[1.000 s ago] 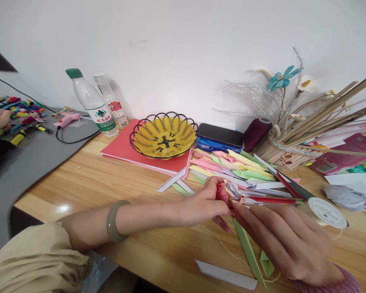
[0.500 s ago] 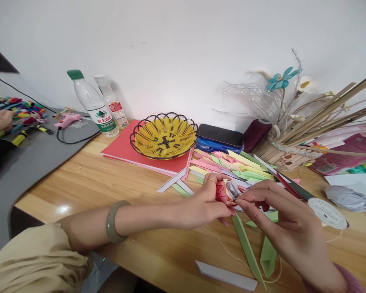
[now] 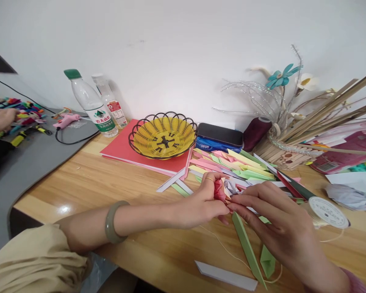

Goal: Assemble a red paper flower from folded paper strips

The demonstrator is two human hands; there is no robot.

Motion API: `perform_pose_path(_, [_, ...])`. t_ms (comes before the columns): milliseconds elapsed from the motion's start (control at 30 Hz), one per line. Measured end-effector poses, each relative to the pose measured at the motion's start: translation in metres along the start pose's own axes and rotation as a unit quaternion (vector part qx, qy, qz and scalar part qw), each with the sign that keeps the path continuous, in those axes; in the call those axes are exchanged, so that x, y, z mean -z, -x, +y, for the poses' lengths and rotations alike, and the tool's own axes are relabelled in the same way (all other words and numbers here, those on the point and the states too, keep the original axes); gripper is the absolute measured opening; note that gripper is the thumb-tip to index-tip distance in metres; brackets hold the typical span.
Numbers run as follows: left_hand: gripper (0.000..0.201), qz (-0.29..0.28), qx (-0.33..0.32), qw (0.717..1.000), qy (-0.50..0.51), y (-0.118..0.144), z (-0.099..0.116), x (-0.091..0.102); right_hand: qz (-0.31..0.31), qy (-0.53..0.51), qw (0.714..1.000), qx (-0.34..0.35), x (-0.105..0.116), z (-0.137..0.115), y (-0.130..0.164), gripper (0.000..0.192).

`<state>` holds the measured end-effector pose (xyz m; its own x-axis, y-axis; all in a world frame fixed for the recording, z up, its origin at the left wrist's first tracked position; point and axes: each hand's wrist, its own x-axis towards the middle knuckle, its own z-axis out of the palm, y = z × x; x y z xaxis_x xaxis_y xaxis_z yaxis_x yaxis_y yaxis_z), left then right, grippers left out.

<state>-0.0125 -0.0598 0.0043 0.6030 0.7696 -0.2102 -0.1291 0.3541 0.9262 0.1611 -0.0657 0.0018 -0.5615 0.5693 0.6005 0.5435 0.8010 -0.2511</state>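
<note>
My left hand (image 3: 203,201) is closed around a folded paper piece (image 3: 220,189), red and cream with pale lilac points, held above the table. The fingertips of my right hand (image 3: 271,217) pinch the near edge of the same piece; what exactly lies between them is too small to make out. Below my hands are folded green paper strips (image 3: 247,248) and a thin cream cord (image 3: 228,249). A white strip (image 3: 225,276) lies closer to the front edge. Behind the hands spreads a pile of folded strips (image 3: 232,162) in pink, yellow and green.
A yellow woven basket (image 3: 163,136) sits on red paper (image 3: 118,148). Two bottles (image 3: 94,108) stand to its left. A spool (image 3: 327,212), a crumpled paper (image 3: 347,196) and a stick holder (image 3: 288,158) are at right. At far left, a co-worker's hand (image 3: 1,120) is near a pink glue gun (image 3: 67,121).
My right hand has shifted slightly left, its fingertips closer in against the folded paper piece. My left hand keeps its hold. The co-worker's hand has moved a little to the right.
</note>
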Motion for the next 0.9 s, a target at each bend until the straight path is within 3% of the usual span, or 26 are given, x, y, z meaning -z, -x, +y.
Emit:
perform_pose_path(400, [0.052, -0.011, 0.001, 1.000, 0.020, -0.0020, -0.0035, -0.0002, 0.002, 0.003, 1.000, -0.017, -0.0044, -0.0046, -0.0011, 0.007])
perform_pose_path(733, [0.052, -0.004, 0.002, 0.999, 0.054, -0.0018, -0.0023, 0.0018, 0.011, -0.046, 0.998, -0.041, -0.0005, -0.0041, -0.0030, 0.014])
perform_pose_path(900, [0.050, -0.010, -0.010, 0.998, 0.066, -0.0044, -0.0036, 0.0042, 0.020, -0.021, 0.999, -0.025, 0.0015, -0.0009, -0.0029, 0.012])
